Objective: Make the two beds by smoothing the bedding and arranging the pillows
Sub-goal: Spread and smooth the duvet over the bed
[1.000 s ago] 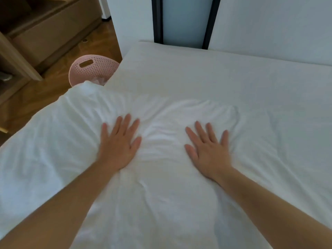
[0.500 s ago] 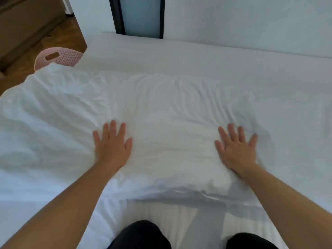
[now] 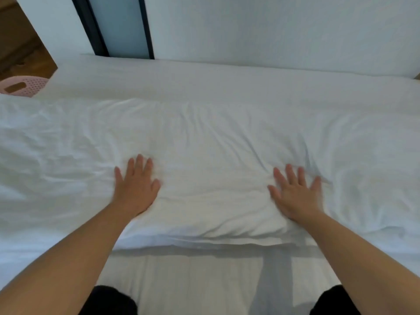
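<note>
A white, creased duvet point(image 3: 216, 142) lies across the bed in front of me, its near edge folded over the white sheet point(image 3: 193, 276). My left hand point(image 3: 135, 185) rests flat on the duvet left of centre, fingers spread, holding nothing. My right hand point(image 3: 295, 192) presses flat on the duvet to the right, fingers apart, slightly blurred. Beyond the duvet the bare white mattress surface point(image 3: 227, 80) runs to the wall. No pillow is clearly distinguishable.
A pink perforated plastic basket point(image 3: 22, 86) stands on the wooden floor point(image 3: 25, 57) at the far left, beside the bed's corner. A white wall with a dark-framed panel point(image 3: 120, 26) rises behind the bed. My dark-clothed knees point(image 3: 109, 301) show at the bottom.
My hands have spread apart from the middle of the duvet, sliding outward and toward me. The view has shifted right and down, bringing the duvet's near edge and my knees into sight.
</note>
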The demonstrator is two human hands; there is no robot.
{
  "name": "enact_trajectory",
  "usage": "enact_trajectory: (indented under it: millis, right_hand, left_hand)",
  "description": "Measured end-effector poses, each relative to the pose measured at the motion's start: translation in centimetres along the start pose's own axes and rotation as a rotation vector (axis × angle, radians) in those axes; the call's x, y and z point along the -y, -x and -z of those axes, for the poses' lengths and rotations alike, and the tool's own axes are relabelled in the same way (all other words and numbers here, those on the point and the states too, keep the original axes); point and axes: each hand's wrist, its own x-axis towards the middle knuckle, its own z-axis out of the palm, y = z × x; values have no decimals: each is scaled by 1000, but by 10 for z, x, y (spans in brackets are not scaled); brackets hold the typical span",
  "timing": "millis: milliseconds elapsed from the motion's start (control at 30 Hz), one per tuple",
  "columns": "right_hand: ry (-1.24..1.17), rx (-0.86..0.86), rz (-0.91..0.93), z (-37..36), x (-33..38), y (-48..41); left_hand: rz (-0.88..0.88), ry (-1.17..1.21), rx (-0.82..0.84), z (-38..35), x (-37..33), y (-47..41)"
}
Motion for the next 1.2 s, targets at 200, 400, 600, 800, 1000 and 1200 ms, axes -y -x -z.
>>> enact_trajectory:
  millis: [200,400,600,800,1000,1200]
  right_hand:
    - [-56,-103,400,17,38,-65]
    - [-34,-81,15,-10,-118,-143]
    - [-184,-176,123,21,-96,-204]
    - [-74,-196,382,13,-83,-265]
    - [22,-58,82,10,-211,-300]
    - [-142,-102,13,29,-165,-266]
  left_hand:
    - [-192,93,-59,7,-156,-41]
    - [68,3,19,-35,-154,-73]
    - [62,147,-153,12,-250,-140]
    - [-4,51,-123,-7,-302,-182]
    - [234,18,-47,-19,-277,-179]
    - [302,51,40,-5,-289,-180]
